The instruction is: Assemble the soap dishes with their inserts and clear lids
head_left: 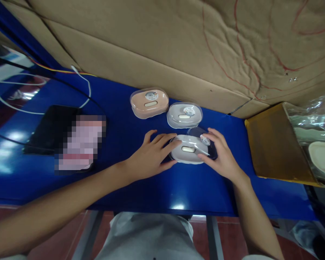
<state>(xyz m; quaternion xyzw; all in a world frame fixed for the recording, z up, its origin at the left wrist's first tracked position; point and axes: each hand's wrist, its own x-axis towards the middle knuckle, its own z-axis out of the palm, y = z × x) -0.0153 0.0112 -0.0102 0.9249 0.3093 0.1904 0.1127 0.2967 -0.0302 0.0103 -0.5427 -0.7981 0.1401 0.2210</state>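
A grey oval box with a clear plastic lid and a white tab (188, 149) is in front of me on the blue table, between my two hands. My left hand (151, 155) is on its left side, with the thumb and fingers round that edge. My right hand (222, 155) grips the right end, thumb in front and fingers behind. Dark navy parts (196, 131) show behind the box and at its right; whether they belong to a separate dark box I cannot tell. Just beyond are a second grey lidded box (176, 117) and a peach lidded box (141, 103), both with round labels.
A phone with a blurred screen (81, 144) and a black device (50, 126) with cables lie at the left of the blue table (157, 195). An open carton (278, 148) holding pale green, plastic-wrapped pieces stands at the right. A cardboard sheet (151, 47) walls the back.
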